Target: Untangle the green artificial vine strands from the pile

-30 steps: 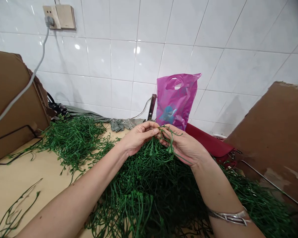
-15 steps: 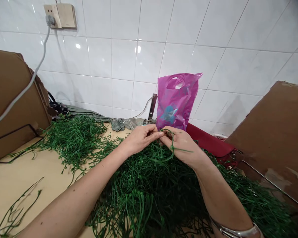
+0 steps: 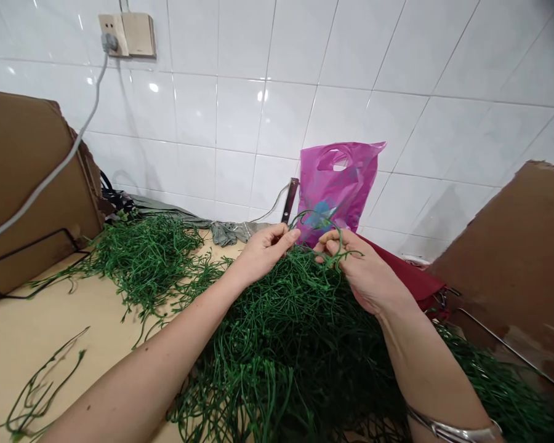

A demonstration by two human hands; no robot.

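Observation:
A green sprig of artificial plastic foliage (image 3: 316, 216) arches in a thin loop between my hands. My left hand (image 3: 265, 253) pinches one end of it at the fingertips, and my right hand (image 3: 355, 264) grips the other part with its fingers curled. Beneath both hands lies a large tangled heap of similar green strands (image 3: 281, 351). A smaller heap (image 3: 143, 264) sits to the left. One loose sprig (image 3: 41, 387) lies apart at the lower left. A silver bangle (image 3: 452, 432) circles my right wrist.
The light wooden table (image 3: 37, 344) meets a white tile wall with a socket and grey cable (image 3: 124, 35). Cardboard sheets (image 3: 512, 258) stand at both sides with wire frames. Behind my hands are a pink plastic bag (image 3: 337, 191), a red item (image 3: 410, 277) and grey cloth (image 3: 226, 232).
My hands have drawn slightly apart, and the sprig now rises in a loop above them. The whole view has shifted a little as my head moved.

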